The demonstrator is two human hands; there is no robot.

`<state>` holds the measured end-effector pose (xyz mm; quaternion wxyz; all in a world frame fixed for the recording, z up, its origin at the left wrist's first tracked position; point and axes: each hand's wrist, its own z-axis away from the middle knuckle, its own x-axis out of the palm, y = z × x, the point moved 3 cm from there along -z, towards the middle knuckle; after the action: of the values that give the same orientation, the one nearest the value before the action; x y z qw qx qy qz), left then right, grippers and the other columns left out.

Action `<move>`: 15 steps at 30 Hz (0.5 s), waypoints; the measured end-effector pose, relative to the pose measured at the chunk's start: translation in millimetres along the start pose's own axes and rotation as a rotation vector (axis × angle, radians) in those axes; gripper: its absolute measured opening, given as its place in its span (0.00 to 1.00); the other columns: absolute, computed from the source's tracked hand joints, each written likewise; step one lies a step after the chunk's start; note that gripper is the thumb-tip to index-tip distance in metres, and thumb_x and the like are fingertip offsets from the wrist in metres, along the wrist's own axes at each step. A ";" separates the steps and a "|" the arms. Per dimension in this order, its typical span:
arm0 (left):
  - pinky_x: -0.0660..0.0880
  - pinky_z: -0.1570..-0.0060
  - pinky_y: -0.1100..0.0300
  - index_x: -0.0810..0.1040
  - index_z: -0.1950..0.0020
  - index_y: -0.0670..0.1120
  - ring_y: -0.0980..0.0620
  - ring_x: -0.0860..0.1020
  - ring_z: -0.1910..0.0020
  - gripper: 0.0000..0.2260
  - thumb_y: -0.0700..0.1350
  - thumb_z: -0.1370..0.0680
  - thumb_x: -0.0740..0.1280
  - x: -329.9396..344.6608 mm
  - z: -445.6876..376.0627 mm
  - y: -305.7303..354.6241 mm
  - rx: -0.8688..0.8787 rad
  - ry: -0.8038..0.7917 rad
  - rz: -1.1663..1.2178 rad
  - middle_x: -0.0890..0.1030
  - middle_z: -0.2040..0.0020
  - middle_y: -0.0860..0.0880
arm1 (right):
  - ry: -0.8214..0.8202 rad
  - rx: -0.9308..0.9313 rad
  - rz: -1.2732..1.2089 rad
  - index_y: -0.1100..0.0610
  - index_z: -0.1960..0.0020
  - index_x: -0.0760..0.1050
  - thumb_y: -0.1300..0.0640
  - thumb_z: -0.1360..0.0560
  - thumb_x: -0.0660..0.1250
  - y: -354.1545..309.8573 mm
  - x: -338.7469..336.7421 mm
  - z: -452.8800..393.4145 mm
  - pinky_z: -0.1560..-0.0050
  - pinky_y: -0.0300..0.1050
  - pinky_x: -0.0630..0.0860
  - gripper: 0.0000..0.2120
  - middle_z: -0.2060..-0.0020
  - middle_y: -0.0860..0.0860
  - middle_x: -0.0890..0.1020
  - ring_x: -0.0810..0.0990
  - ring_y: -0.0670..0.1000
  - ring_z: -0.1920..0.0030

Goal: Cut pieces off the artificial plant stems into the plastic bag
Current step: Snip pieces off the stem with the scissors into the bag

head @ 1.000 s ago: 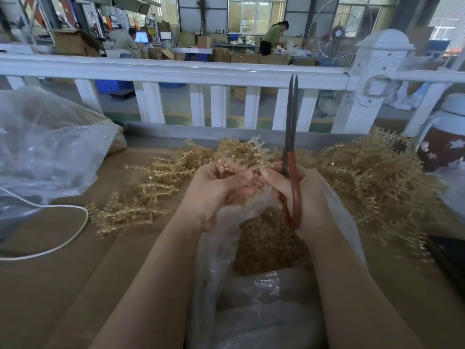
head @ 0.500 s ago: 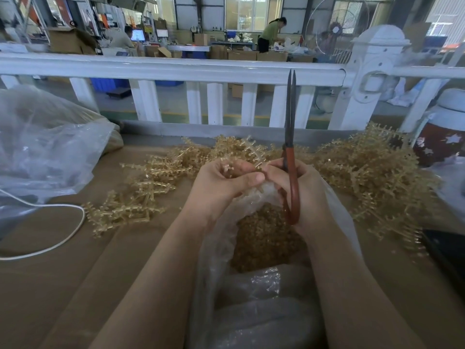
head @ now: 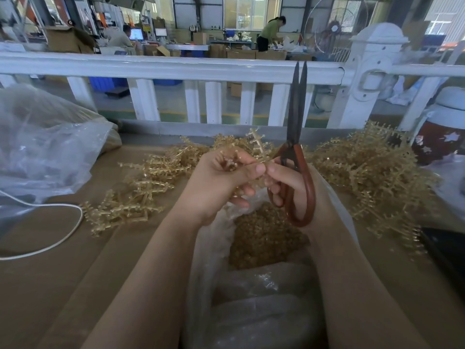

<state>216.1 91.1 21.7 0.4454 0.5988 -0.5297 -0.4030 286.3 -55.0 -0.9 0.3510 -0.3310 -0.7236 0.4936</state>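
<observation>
Left hand point(head: 219, 182) curled, pinching a golden stem point(head: 256, 147) between thumb and fingers above the plastic bag point(head: 251, 298). Right hand point(head: 289, 187) gripping the red-handled scissors point(head: 298, 147), blades upright and nearly together (tips before the white railing point(head: 176, 69)), forefinger touching the stem. Cut pieces point(head: 261, 238) heaped inside the bag. Loose stems point(head: 364, 167) piled either side on the counter point(head: 50, 273); no legible writing
</observation>
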 end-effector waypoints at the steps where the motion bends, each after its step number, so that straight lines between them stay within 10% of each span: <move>1: 0.79 0.72 0.59 0.82 0.60 0.46 0.54 0.79 0.70 0.04 0.46 0.29 0.74 1.6 0.6 1.8 -0.020 -0.056 0.058 0.84 0.62 0.44 | -0.037 -0.013 -0.006 0.61 0.57 0.76 0.52 0.30 0.75 -0.5 -1.0 -0.4 0.75 0.39 0.68 0.14 0.71 0.51 0.75 0.72 0.49 0.73; 8: 0.77 0.46 0.34 0.71 0.45 0.26 0.22 0.75 0.44 0.17 0.41 0.22 0.68 6.2 1.9 1.5 -0.140 -0.260 0.247 0.74 0.44 0.22 | -0.081 -0.009 0.022 0.55 0.61 0.80 0.47 0.31 0.76 -0.7 -2.7 0.0 0.73 0.41 0.69 0.12 0.69 0.52 0.76 0.73 0.50 0.71; 15: 0.78 0.49 0.45 0.81 0.45 0.40 0.46 0.80 0.56 0.20 0.48 0.34 0.74 -28.6 -0.8 -8.3 -0.209 0.292 0.298 0.84 0.55 0.47 | 0.048 0.079 0.045 0.63 0.52 0.81 0.51 0.27 0.74 3.3 1.9 2.1 0.76 0.38 0.65 0.14 0.62 0.54 0.82 0.70 0.49 0.71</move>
<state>215.8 120.0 14.3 0.6313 0.5167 -0.4978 -0.2944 284.0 -53.5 -4.3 0.3698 -0.3447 -0.6873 0.5217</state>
